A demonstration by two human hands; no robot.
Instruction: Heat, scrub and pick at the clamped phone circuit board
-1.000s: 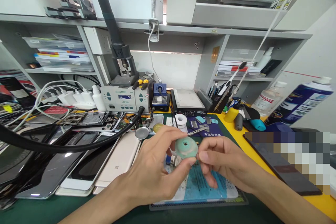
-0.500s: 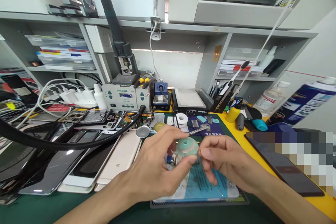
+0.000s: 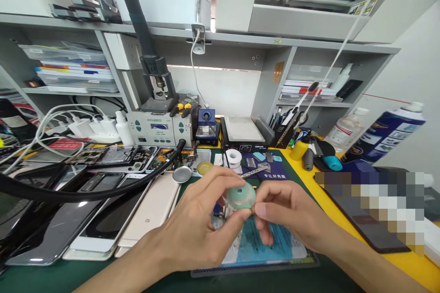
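My left hand (image 3: 199,219) grips a translucent green spool (image 3: 240,197) between thumb and fingers, its small centre hole tilted up towards me. Close against the spool's right edge, my right hand (image 3: 285,213) has thumb and forefinger pinched together. Whatever is between those fingertips is too small to make out. Both hands hover above a blue and white work mat (image 3: 264,242) printed with fine text. Part of a metal fixture (image 3: 217,222) on the mat shows behind my left fingers, mostly hidden.
Several phones, among them a gold one (image 3: 151,213), lie to the left under a black hose (image 3: 85,194). Behind stand a soldering station (image 3: 160,128), a white solder roll (image 3: 234,158) and a heating plate (image 3: 244,129). A dark tablet-like slab (image 3: 357,219) lies at right.
The camera view has shifted slightly, so the scene sits a little further left. The spool has tilted a bit in my left hand; my right fingers stay pinched at its edge.
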